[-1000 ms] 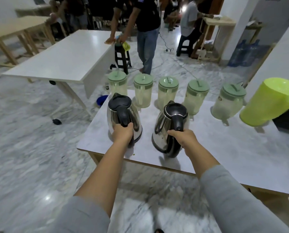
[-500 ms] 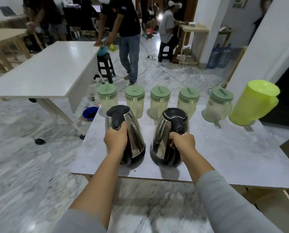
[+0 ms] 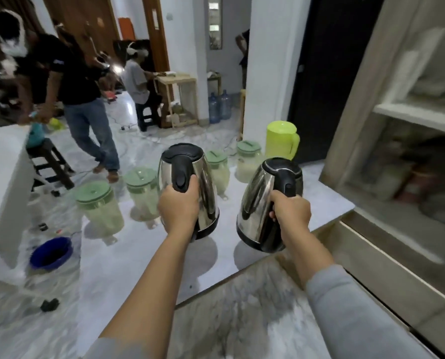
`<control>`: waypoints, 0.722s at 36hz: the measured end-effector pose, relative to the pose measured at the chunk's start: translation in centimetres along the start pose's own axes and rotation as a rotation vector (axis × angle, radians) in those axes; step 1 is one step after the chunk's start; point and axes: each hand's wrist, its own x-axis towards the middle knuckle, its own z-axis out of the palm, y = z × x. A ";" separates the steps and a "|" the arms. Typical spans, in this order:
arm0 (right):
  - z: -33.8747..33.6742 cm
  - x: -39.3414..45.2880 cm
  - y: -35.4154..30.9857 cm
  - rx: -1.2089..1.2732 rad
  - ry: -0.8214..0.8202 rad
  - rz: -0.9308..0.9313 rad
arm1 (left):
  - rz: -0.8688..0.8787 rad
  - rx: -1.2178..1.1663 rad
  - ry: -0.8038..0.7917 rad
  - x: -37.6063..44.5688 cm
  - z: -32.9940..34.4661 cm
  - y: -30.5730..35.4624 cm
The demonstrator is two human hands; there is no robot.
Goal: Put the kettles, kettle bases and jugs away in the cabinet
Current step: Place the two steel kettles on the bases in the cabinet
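White marble-look table (image 3: 143,265) before us; row of green-lidded jugs (image 3: 99,203) plus lime jug (image 3: 281,138) at far edge. Open cabinet (image 3: 408,156) at right, blurred. Others work behind. Our left hand (image 3: 179,206) clamps left kettle (image 3: 190,187) handle, right hand (image 3: 291,213) clamps right kettle (image 3: 268,203). Since earlier frame: both kettles lifted off table, view swung toward cabinet.

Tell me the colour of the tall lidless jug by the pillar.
Lime green jug, clearest in the head view.

A shared indoor workroom: marble floor (image 3: 255,307), worktables (image 3: 176,80), water bottles (image 3: 219,104), shelved cabinet (image 3: 410,115).
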 end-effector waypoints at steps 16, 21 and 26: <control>-23.1 -3.7 -2.1 0.120 0.671 -0.019 | 0.270 -0.226 -0.559 -16.0 11.1 10.6; -31.1 -6.4 -1.6 0.107 0.840 -0.026 | 0.339 -0.285 -0.720 -24.0 13.8 13.6; -39.4 -9.2 -1.8 -0.005 1.002 -0.061 | 0.373 -0.373 -0.853 -32.5 16.2 16.3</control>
